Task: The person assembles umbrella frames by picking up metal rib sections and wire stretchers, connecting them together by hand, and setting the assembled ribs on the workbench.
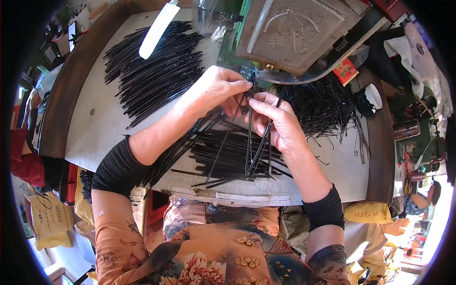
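My left hand (219, 89) is closed, its thumb and fingers pinching the upper end of thin black umbrella ribs (250, 137) just below the machine head. Close beside it on the right, my right hand (279, 119) is closed round several more ribs, which hang down and fan out toward the table's front edge. Whether the ribs are joined where the fingers meet is hidden. Under both hands lies a loose heap of black ribs (221, 152). A tangled bunch of black rib pieces (313, 107) is right of my right hand.
A machine with a brown metal cover (285, 35) rises at the far side. Far left lies a broad stack of ribs (152, 71) below a white lamp (159, 29). At right are a red packet (346, 71) and a white cup (374, 97). A wooden rim (57, 111) edges the table.
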Available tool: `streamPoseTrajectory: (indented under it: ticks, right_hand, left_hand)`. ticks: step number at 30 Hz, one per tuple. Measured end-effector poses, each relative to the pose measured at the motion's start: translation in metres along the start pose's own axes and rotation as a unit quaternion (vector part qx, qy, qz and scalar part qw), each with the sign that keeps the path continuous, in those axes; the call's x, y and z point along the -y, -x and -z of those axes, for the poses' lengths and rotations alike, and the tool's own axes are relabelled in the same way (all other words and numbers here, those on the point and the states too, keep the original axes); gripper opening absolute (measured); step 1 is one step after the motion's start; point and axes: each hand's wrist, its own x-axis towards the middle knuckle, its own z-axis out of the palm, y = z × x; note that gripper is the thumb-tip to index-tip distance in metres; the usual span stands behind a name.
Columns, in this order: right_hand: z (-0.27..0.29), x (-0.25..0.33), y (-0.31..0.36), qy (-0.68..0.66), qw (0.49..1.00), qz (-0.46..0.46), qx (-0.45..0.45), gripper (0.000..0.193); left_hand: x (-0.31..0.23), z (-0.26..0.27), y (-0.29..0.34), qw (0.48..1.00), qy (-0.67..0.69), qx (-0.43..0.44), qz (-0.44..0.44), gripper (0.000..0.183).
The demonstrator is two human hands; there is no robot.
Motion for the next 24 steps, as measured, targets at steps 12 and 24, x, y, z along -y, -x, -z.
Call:
streamPoseTrajectory:
  ticks: [12, 24]
  right_hand:
    - [0.0011, -0.0007, 0.0020, -0.013, 1.000, -0.007, -0.008, 0.020]
    - [0.0005, 0.0036, 0.0075, 0.012, 0.999, -0.010, -0.028, 0.027]
  left_hand:
    - [-0.0004, 0.0011, 0.0024, 0.999, 0.034, -0.003, 0.025, 0.029]
    - [-0.0058, -0.0007, 0.0037, 0.999, 0.028, -0.008, 0.025, 0.028]
